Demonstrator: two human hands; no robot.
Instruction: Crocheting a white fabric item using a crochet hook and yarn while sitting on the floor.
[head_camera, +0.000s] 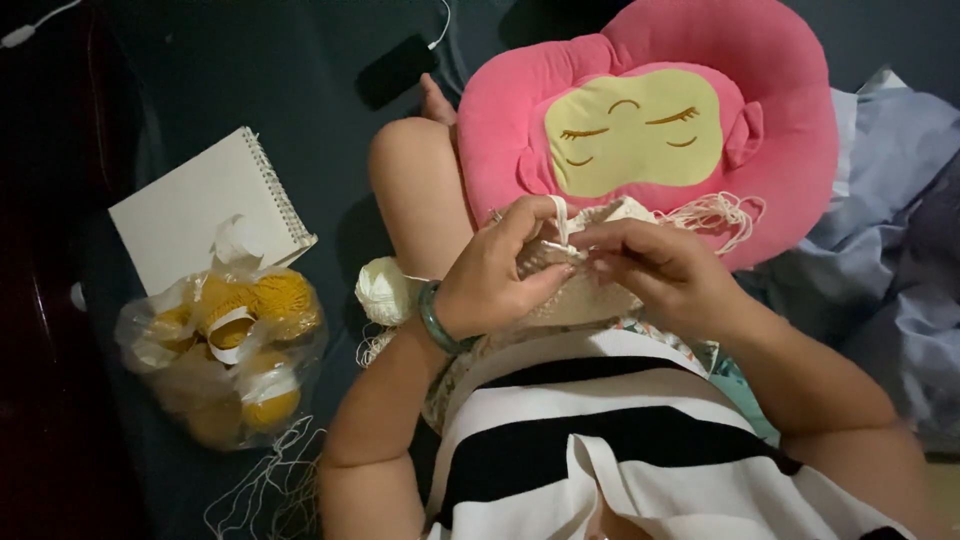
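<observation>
The left hand (495, 280) and the right hand (655, 265) meet in the middle of the view, just in front of the person's body. Both are closed around a cream crochet piece (585, 295) that lies on the lap, below the fingers. The left hand pinches the upper edge of the piece, and a strand of cream yarn runs up over its fingers. The right hand pinches a thin crochet hook (560, 247), which is only partly visible between the two hands, so its shape is hard to tell. A green bangle (437, 322) sits on the left wrist and a ring is on one left finger.

Just left of the left wrist, a ball of cream yarn (385, 290) rests beside the bare knee. Far from the hands, on the right side, a pink cushion (650, 110) with a yellow sleeping face lies behind the work, and loose cream yarn touches its near edge.

On the left, a clear plastic bag (225, 350) holds several yellow yarn balls with paper bands. Behind it lies a white spiral notebook (200, 210). A dark phone (397, 68) with a white cable lies on the far side.
</observation>
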